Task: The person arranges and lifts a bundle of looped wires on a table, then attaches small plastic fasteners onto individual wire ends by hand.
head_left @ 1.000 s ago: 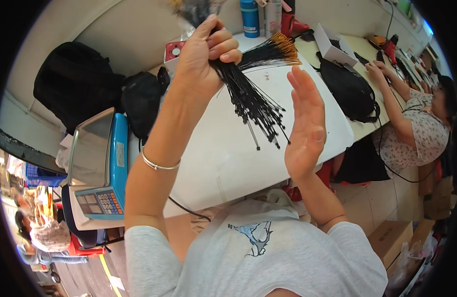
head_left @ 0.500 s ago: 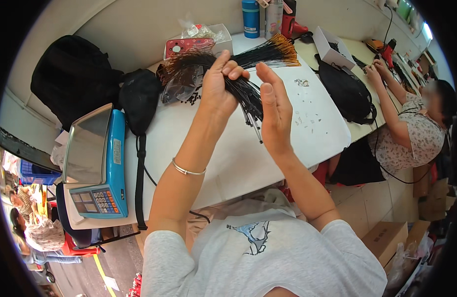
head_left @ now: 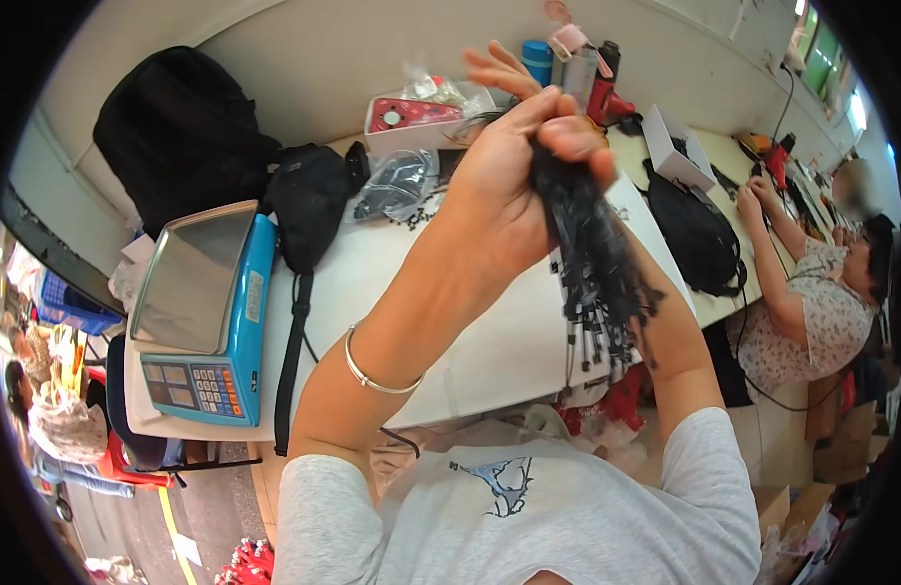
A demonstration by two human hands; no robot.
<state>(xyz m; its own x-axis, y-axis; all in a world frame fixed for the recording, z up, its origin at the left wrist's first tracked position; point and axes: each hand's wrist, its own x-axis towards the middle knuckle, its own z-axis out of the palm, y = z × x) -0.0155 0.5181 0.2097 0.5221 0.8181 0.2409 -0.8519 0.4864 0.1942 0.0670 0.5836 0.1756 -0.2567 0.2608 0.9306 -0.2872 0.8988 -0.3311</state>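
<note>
Raised above the white tabletop (head_left: 489, 341): bundle of thin black cable ties (head_left: 592, 258), pinched at its top by left hand (head_left: 499, 195), fingers closed around it. Right hand mostly hidden behind, grip impossible to tell. Probably light, springy, slippery; best gripped tight near the gathered end.

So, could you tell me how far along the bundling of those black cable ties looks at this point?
Gathered: a thick bundle of black cable ties hangs from both raised hands. In hand: the left hand and right hand grip its top, above the white table. Left: nothing visibly binds the bundle, its lower ends hang uneven, and a clear bag of more black pieces lies on the table.
</note>
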